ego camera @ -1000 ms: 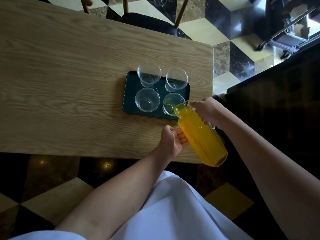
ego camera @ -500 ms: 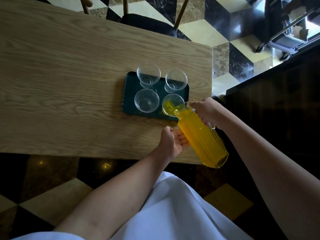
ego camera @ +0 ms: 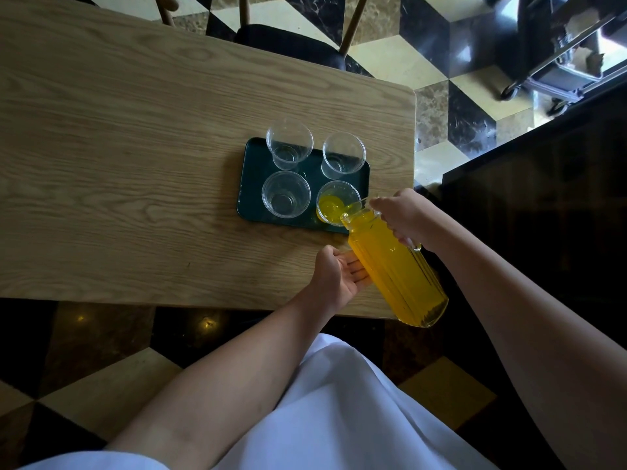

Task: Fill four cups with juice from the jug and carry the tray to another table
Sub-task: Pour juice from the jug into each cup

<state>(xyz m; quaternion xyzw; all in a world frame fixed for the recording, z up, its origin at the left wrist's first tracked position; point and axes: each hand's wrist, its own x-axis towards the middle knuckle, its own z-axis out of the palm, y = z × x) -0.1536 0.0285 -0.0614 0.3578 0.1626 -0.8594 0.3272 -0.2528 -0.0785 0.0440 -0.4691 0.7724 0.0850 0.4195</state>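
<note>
The wooden desk (ego camera: 135,157) fills most of what I see, its grain running left to right, with a checkered floor (ego camera: 437,72) beyond its far edge. A dark chair (ego camera: 288,42) is pushed in at that far edge. My white garment (ego camera: 339,412) covers the bottom of the view, nearer to me than the desk.

The jug (ego camera: 393,266), ribbed clear glass and nearly full of orange juice, is tilted with its mouth towards the tray (ego camera: 251,184) and its base hanging out past the desk's near edge. My right hand (ego camera: 405,215) is closed around the handle near the jug's neck. My left hand (ego camera: 339,276) is open, palm turned to the jug, fingers flat against its side just below the neck, steadying rather than gripping.

The dark green tray lies flat on the desk, just beyond the jug's mouth. Four clear cups stand on it in two rows. The cup nearest the jug (ego camera: 336,203) sits right under the spout, and juice lies yellow in its bottom; the jug's lip is over its rim, though I cannot tell whether they touch. The near left cup (ego camera: 286,194) is beside it on the tray and holds nothing. The far left cup (ego camera: 289,144) and the far right cup (ego camera: 343,156) stand behind these, farthest from the jug, both clear to the bottom.
</note>
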